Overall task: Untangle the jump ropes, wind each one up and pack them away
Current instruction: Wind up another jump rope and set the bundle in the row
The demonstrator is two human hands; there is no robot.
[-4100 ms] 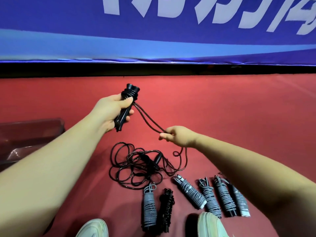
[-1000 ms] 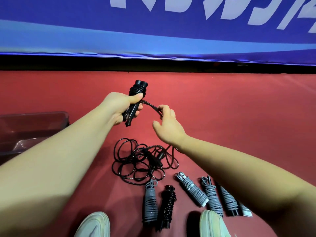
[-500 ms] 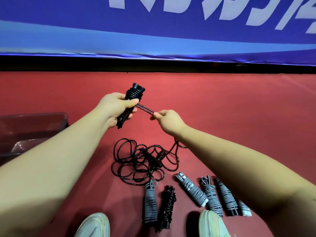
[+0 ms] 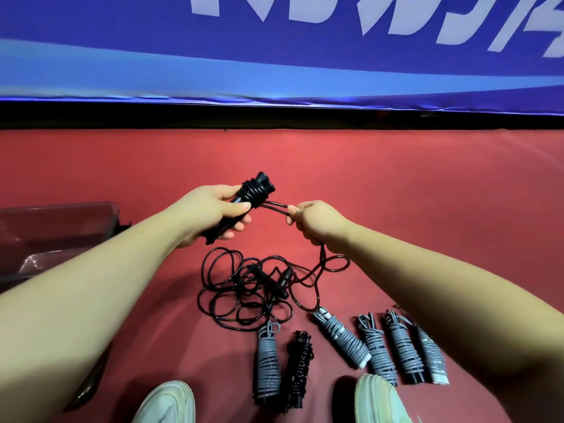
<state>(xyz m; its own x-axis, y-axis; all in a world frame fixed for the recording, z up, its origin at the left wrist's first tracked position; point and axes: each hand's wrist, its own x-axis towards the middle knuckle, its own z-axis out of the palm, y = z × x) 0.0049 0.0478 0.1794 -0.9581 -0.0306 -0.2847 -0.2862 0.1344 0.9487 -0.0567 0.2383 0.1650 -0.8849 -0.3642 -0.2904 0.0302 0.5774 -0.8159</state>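
From the head camera, the left hand (image 4: 210,215) holds the paired handles (image 4: 236,206) of a black jump rope up above the floor, its fingers and thumb curled tight round them just under the first turns of cord (image 4: 254,192) wound near their top. The right hand (image 4: 317,221) is close beside it, its fingers closed in a pinch on a doubled length of the cord, which then drops down to a loose tangled pile (image 4: 244,294) on the floor below the hands. The cord looks thin, light, limp and a bit glossy, so it will probably slip and spring loose unless each turn is pulled snug. The stiff handles are the sound place to grip, with the other hand feeding cord in close to the winding. The pile may snag as it is drawn up. Six wound ropes (image 4: 343,340) lie in a row near the white shoes (image 4: 381,401), five grey and one black. The floor (image 4: 427,193) is a flat red sports mat, with a clear bin (image 4: 61,215) at the left and a blue banner (image 4: 274,56) with white lettering along the far edge
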